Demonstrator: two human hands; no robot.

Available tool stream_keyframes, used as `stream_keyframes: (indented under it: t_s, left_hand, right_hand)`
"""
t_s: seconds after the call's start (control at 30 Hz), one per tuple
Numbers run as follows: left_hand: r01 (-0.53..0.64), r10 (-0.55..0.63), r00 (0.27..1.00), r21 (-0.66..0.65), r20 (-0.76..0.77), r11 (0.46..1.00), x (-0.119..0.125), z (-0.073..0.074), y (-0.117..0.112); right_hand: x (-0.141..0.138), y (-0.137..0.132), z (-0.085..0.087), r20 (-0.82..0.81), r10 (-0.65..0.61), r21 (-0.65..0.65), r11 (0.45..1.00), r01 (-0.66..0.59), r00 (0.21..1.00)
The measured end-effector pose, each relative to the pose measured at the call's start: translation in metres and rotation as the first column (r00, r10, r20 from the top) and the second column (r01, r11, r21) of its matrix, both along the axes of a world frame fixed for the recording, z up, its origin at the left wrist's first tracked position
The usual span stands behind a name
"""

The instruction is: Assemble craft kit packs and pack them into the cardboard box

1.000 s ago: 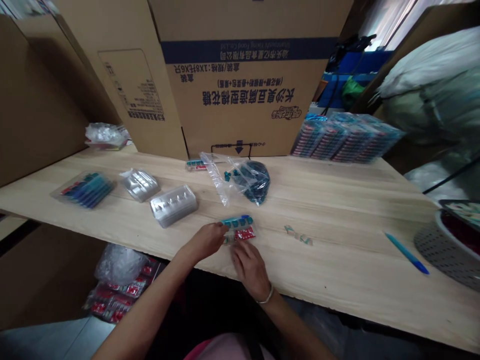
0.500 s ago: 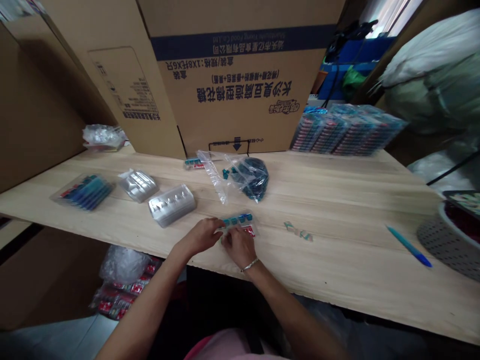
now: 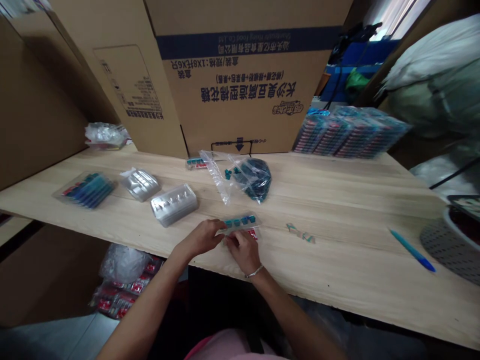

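Observation:
A clear plastic blister tray [image 3: 240, 220] with teal pieces in its row of pockets and a red part along its near side lies near the table's front edge. My left hand [image 3: 207, 236] is closed on the tray's left end, thumb and fingers together at its edge. With fingers bent and pinched, my right hand [image 3: 243, 250] works at the tray's near side and covers part of the red. What the right fingertips hold is hidden. Beyond the tray lies an open clear bag [image 3: 258, 177] of dark teal pieces, a few of them spilling at its mouth.
Stacked empty blister trays [image 3: 174, 204] and a filled pack [image 3: 84, 190] lie to the left. A large cardboard box [image 3: 232, 120] stands behind. Packed trays [image 3: 348, 132] are piled back right. Small clear strips [image 3: 300, 233], a blue pen [image 3: 412, 250] and a grey basket [image 3: 448, 245] are on the right.
The whole view has shifted slightly. My right hand has moved a little down and right along the tray's near edge; my left hand stays at its left end.

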State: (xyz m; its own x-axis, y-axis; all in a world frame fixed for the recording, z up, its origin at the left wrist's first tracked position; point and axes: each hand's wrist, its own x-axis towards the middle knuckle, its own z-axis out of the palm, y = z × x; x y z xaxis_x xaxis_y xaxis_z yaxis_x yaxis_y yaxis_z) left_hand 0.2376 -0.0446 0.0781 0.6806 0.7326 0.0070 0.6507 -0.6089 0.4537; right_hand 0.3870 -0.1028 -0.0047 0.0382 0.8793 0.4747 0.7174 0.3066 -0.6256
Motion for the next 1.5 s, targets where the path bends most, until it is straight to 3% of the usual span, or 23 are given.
stream_keyframes:
  t_s: [0.2,0.4,0.47,0.57,0.63,0.77,0.9,1.07,1.2,1.27,1.4,1.5]
  left_hand:
    - [-0.012,0.012,1.000,-0.010,0.001,1.000,-0.002,0.000,-0.001]
    - [-0.014,0.014,1.000,-0.013,-0.001,1.000,-0.002,0.001,-0.001]
    - [-0.009,0.009,1.000,-0.017,0.002,1.000,-0.002,0.001,-0.001]
    - [-0.018,0.018,1.000,-0.014,0.008,1.000,-0.002,0.000,-0.002]
    - [-0.019,0.019,1.000,-0.012,0.014,1.000,-0.003,-0.001,-0.002]
    - [-0.013,0.013,1.000,-0.025,0.010,1.000,-0.003,0.000,-0.003]
    - [-0.010,0.010,1.000,-0.019,0.014,1.000,-0.003,0.000,-0.005]
    - [0.038,-0.038,0.999,0.018,0.014,0.999,-0.002,-0.012,-0.018]
    - [0.092,-0.081,0.992,0.108,-0.094,0.990,0.002,-0.025,-0.030]
    - [0.095,-0.083,0.992,0.138,-0.090,0.986,0.002,-0.029,-0.033]
    - [0.088,-0.088,0.996,0.201,-0.009,0.976,-0.002,-0.041,-0.034]
    - [0.053,-0.074,0.995,0.258,0.072,0.965,-0.006,-0.055,-0.035]
  right_hand:
    - [0.000,-0.005,0.001,-0.194,-0.051,-0.010,0.999,0.050,0.980]
    - [0.002,-0.006,0.005,-0.444,-0.131,-0.121,0.989,0.085,0.886]
    - [0.000,-0.007,0.006,-0.383,-0.079,-0.165,0.986,0.016,0.920]
    - [-0.004,-0.008,0.006,-0.117,0.003,-0.178,0.984,-0.024,0.993]
    - [-0.006,-0.008,0.006,0.036,-0.009,-0.165,0.986,0.015,0.999]
    - [-0.008,-0.003,0.008,0.145,-0.001,-0.202,0.979,0.031,0.989]
    - [-0.008,-0.008,0.013,0.166,0.058,-0.206,0.978,-0.022,0.984]
    - [0.012,-0.043,0.015,0.163,0.108,0.005,0.994,-0.110,0.981]
    - [0.041,-0.055,0.015,0.143,0.015,0.095,0.995,-0.029,0.990]
    - [0.050,-0.048,0.016,0.164,-0.014,0.091,0.996,-0.001,0.986]
    - [0.065,-0.029,0.017,0.158,0.046,-0.019,0.999,-0.043,0.986]
    - [0.101,-0.024,0.017,0.176,-0.124,-0.055,0.989,0.136,0.976]
